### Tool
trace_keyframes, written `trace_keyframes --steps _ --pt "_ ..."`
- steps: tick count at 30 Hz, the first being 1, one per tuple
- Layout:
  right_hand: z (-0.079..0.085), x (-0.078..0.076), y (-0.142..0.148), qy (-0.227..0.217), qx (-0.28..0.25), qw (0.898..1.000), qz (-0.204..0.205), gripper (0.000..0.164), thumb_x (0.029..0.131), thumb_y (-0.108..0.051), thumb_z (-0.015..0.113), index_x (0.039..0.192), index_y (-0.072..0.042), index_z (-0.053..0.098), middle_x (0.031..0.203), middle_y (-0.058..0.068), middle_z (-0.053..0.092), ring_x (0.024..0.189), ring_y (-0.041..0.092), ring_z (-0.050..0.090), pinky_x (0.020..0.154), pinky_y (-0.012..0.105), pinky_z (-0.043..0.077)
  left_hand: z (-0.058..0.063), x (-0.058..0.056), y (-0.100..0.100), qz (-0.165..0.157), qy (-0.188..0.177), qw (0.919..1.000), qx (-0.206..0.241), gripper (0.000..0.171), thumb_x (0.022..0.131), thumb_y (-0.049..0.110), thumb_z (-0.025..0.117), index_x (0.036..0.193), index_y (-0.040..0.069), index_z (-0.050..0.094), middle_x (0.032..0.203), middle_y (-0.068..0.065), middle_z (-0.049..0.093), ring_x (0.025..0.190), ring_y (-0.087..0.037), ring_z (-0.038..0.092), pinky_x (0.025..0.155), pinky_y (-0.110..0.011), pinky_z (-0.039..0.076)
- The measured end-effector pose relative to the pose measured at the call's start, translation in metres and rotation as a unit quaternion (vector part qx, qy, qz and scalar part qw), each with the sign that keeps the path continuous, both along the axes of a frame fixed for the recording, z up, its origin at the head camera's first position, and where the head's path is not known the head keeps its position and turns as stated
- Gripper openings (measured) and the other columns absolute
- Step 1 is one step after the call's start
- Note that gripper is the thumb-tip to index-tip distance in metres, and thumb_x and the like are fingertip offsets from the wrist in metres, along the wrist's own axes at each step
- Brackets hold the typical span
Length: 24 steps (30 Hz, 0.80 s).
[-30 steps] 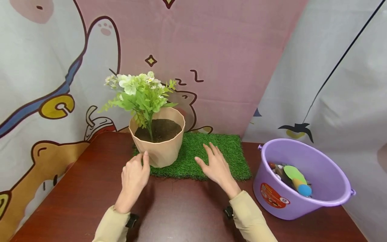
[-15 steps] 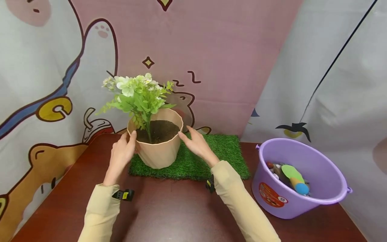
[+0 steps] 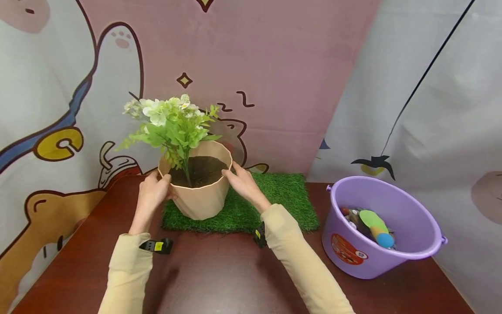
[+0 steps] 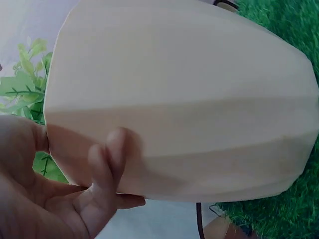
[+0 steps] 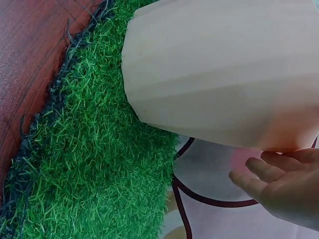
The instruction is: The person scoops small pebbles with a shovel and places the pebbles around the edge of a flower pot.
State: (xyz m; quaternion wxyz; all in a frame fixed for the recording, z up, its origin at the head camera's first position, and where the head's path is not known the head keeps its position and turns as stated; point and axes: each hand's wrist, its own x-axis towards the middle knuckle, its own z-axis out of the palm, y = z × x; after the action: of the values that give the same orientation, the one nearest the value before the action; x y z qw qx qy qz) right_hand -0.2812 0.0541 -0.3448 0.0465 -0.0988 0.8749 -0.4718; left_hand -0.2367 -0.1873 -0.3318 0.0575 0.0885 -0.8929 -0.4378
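A beige faceted flowerpot (image 3: pixel 201 203) stands on the artificial grass mat (image 3: pixel 280 194). Dark soil (image 3: pixel 205 171) fills its lower part, and a leafy plant with white flowers (image 3: pixel 172 128) rises from it, leaning left. At the pot's left rim, my left hand (image 3: pixel 150 193) grips with the thumb at the edge and the fingers against the outer wall; the left wrist view shows these fingers (image 4: pixel 102 169) bent along the wall. My right hand (image 3: pixel 244 183) holds the right rim, its thumb at the edge. In the right wrist view its fingers (image 5: pixel 251 184) reach around beneath the wall.
To the right, a purple bucket (image 3: pixel 354 261) holds several small items, including a green and blue piece (image 3: pixel 374 226). A brown wooden table (image 3: pixel 219 270) carries everything. Close behind hangs a cartoon-printed cloth (image 3: pixel 282 78).
Both hands have come up to the pot from in front and from the right, and now grip opposite sides of its rim. The whole view has shifted slightly, with everything appearing further left.
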Motion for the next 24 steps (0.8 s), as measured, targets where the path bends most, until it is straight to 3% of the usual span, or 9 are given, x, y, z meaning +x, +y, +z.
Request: trace_keyframes --steps 7,16,20,24 --pt "-0.001 -0.001 -0.003 0.014 -0.002 1.000 -0.016 0.063 0.093 -0.041 0.044 0.149 -0.017 0.031 0.149 0.009 0.042 0.134 0.026 0.044 0.107 0.045 0.038 0.001 -0.002 -0.002 -0.028 0.019 0.9992 0.019 0.040 0.094 0.022 0.034 0.118 -0.005 0.053 0.054 0.001 0.063 0.046 -0.006 0.062 0.061 -0.022 0.049" --pt "-0.002 0.001 0.001 0.032 -0.005 0.999 -0.033 0.059 0.088 -0.036 0.048 0.143 -0.013 0.043 0.143 0.008 0.049 0.125 0.023 0.052 0.100 0.042 0.044 0.006 0.001 0.000 -0.057 0.017 0.9982 0.009 0.043 0.094 0.018 0.032 0.125 -0.004 0.052 0.057 -0.002 0.063 0.051 -0.011 0.064 0.062 -0.023 0.049" --pt "-0.004 0.001 0.006 0.043 -0.012 0.998 -0.040 0.054 0.088 -0.034 0.049 0.138 -0.015 0.050 0.120 0.010 0.065 0.099 0.022 0.056 0.088 0.038 0.045 0.010 0.001 0.004 -0.058 0.018 0.9981 -0.003 0.042 0.094 0.019 0.032 0.123 -0.004 0.054 0.054 -0.001 0.062 0.049 -0.010 0.062 0.063 -0.024 0.047" --pt "-0.002 0.003 0.012 0.049 -0.017 0.998 -0.047 0.051 0.089 -0.033 0.050 0.137 -0.017 0.051 0.099 0.014 0.065 0.084 0.020 0.051 0.079 0.035 0.042 0.014 0.002 0.010 -0.055 0.015 0.9984 -0.006 0.042 0.094 0.020 0.033 0.122 -0.003 0.054 0.055 -0.003 0.063 0.049 -0.010 0.063 0.066 -0.023 0.048"
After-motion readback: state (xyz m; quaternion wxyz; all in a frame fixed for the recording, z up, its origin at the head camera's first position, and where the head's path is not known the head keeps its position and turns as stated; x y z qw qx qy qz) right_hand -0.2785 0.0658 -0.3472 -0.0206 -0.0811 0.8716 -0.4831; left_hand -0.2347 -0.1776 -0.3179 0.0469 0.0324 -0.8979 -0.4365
